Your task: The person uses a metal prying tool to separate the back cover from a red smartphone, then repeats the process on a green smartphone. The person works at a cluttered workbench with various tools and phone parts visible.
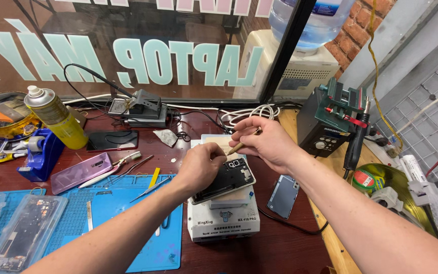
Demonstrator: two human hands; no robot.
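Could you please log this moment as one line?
left hand: steadies opened black phone on white heating block | right hand: holds thin tan stick

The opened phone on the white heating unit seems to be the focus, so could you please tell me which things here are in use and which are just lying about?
In use:
- left hand steadying the opened phone
- right hand holding a wooden-handled tool
- white heating unit beneath the phone

Lying about:
- purple phone
- yellow spray can
- blue tape dispenser
- tweezers on the blue mat
- grey back cover
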